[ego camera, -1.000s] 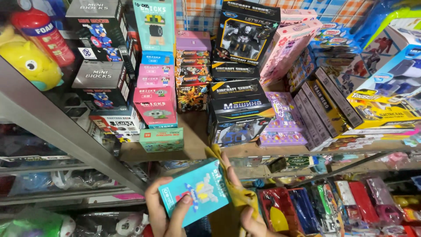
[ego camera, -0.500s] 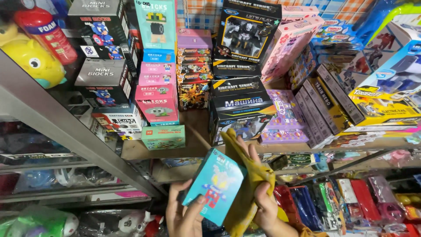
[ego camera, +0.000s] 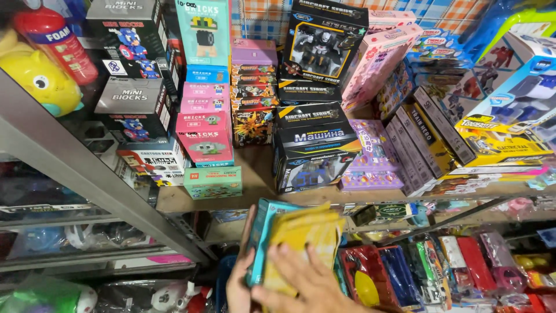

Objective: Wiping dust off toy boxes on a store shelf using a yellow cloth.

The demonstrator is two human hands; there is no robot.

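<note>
Below shelf edge, teal box (ego camera: 262, 235) between left hand (ego camera: 238, 284) and right hand (ego camera: 307, 281).

A single head-worn camera looks steeply down and forward at a toy shop shelf (ego camera: 255, 194), close enough that boxes fill the frame. The person's hands (ego camera: 289, 284) enter at the bottom edge, very near the lens. Lower shelves slant away beneath.

Left hand (ego camera: 238, 284) cupped, right hand (ego camera: 310, 284) fingers (ego camera: 284, 258) spread flat.
</note>
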